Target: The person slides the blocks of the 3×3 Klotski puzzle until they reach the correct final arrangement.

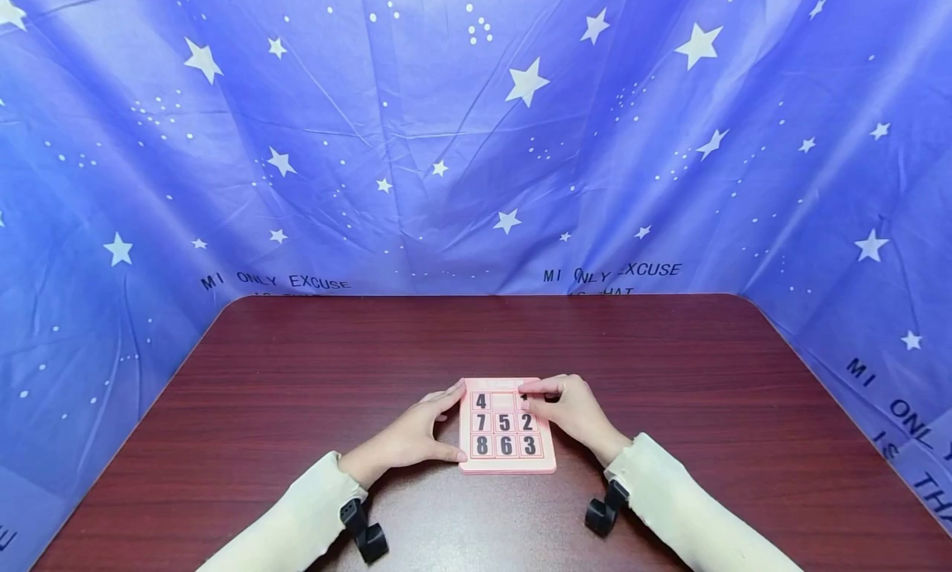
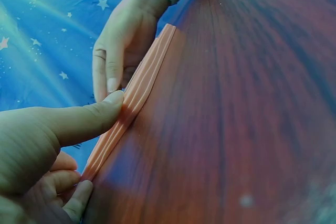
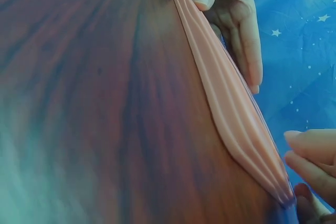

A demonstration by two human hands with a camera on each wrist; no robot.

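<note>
A pink sliding number puzzle (image 1: 504, 423) lies on the table in the head view, its numbered face up. Its tiles read 4, a gap and a partly covered tile on top, then 7, 5, 2, then 8, 6, 3. My left hand (image 1: 412, 436) grips the left side, thumb at the near corner and fingers at the far one. Over the top right tile, my right hand (image 1: 576, 407) touches the face with extended index finger and thumb. From the left wrist, the puzzle's ridged edge (image 2: 139, 87) shows beside my thumb.
The dark red-brown wooden table (image 1: 335, 340) has rounded far corners. Blue curtains with white stars (image 1: 476, 142) hang behind it and along both sides. Black straps with small devices (image 1: 364, 531) sit on both cream sleeves.
</note>
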